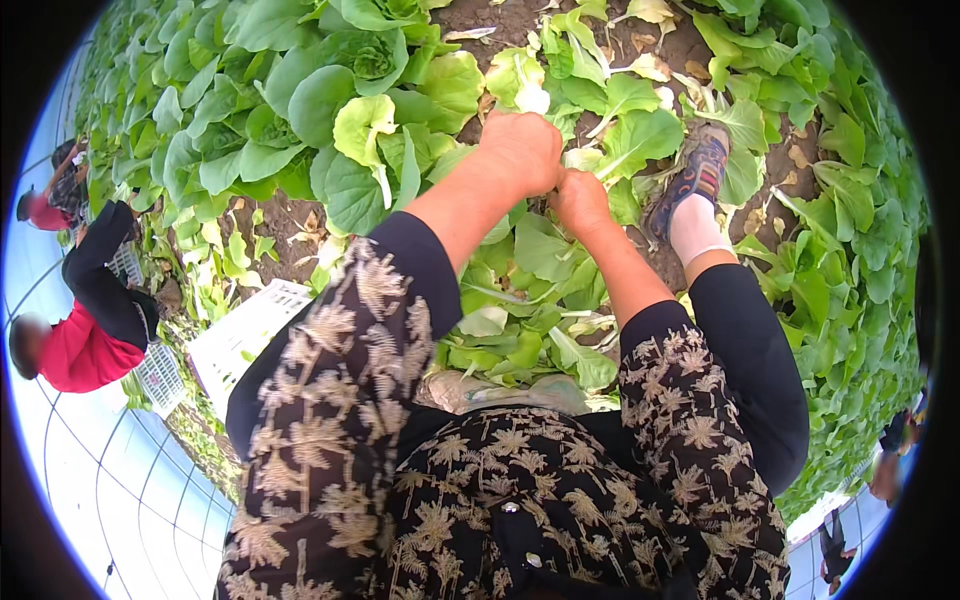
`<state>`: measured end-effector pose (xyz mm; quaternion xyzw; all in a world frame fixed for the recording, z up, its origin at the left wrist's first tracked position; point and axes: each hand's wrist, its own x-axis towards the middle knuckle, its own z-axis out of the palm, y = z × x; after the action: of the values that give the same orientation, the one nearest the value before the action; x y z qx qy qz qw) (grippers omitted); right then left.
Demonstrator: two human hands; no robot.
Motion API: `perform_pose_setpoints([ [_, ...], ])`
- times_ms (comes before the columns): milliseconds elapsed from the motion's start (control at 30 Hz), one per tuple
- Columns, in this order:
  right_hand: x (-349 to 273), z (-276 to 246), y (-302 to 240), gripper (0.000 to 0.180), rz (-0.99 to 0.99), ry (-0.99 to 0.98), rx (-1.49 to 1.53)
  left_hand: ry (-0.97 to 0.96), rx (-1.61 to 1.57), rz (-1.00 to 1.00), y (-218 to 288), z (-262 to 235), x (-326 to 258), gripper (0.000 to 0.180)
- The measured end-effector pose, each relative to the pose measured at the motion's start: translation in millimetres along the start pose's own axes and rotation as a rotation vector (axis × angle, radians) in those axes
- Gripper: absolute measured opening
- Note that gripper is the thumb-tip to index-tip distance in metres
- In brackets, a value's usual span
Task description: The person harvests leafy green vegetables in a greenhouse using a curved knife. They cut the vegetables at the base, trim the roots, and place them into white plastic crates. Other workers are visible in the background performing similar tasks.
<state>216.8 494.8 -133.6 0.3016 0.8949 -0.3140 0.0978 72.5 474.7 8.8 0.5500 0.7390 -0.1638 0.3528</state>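
Observation:
My left hand (520, 152) is closed in a fist among leafy green vegetables, with its back toward me. Just beyond its knuckles shows the white stalk (532, 98) of a pale leaf; whether the fist grips it is hidden. Close against its wrist side, my right hand (581, 203) is closed too, its fingers turned out of sight. Directly beneath the hands lie broad green leaves (545, 250). To the right spreads a loose leafy green (640, 140) with a pale stalk.
Dense rows of leafy greens (320, 105) grow at left and right. My shoe (690, 180) stands on the soil among yellowed leaves. A white plastic crate (245, 335) sits left of my knee. A person in red (90, 350) sits farther left, beside another crate (160, 378).

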Motion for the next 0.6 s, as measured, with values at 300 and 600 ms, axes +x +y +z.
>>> perform_pose_setpoints([
  [300,-4,-10,10,0.068,-0.059,0.007,-0.112,0.034,-0.109,-0.375,-60,78,4,0.049],
  [600,-13,4,6,0.077,-0.092,0.061,-0.169,0.066,-0.196,-0.378,-79,79,9,0.024],
])
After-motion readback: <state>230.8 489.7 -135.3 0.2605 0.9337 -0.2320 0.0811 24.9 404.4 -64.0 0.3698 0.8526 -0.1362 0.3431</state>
